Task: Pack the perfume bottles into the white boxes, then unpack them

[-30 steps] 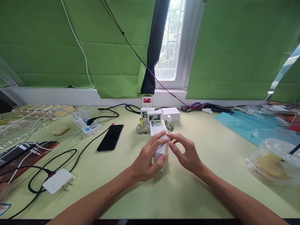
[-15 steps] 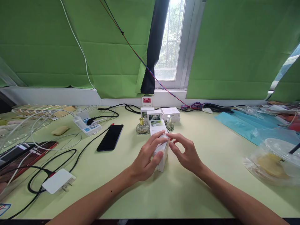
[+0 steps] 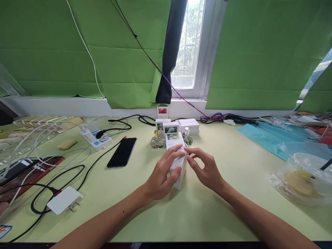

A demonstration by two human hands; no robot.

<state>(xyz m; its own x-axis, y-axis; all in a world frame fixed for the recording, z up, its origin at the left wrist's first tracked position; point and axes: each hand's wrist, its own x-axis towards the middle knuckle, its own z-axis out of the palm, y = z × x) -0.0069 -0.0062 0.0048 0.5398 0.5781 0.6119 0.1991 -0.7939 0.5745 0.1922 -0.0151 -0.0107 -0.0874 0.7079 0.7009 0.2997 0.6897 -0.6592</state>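
Observation:
A small white cardboard box (image 3: 179, 179) lies on the table in front of me, its long side running away from me. My left hand (image 3: 163, 174) wraps over it, thumb on the near part and fingers across the top. At its far right edge, the thumb and index fingertip of my right hand (image 3: 204, 167) pinch the box; the exact grip is partly hidden. Just beyond stands a white box with a flower picture (image 3: 174, 138). A perfume bottle with a gold cap (image 3: 158, 141) is left of it, and a clear bottle (image 3: 187, 138) right.
More white boxes (image 3: 188, 125) stand behind. A black phone (image 3: 121, 153), a power strip (image 3: 95, 138), a white charger (image 3: 65, 200) and looping cables occupy the left. At the left edge, another person's fingers touch a red-edged phone (image 3: 38, 173). A lidded plastic cup (image 3: 308, 176) and blue sheet (image 3: 269, 136) are right.
Both my hands stay almost still on the white box. At the left edge, the other person's fingers and the red-edged phone shift slightly.

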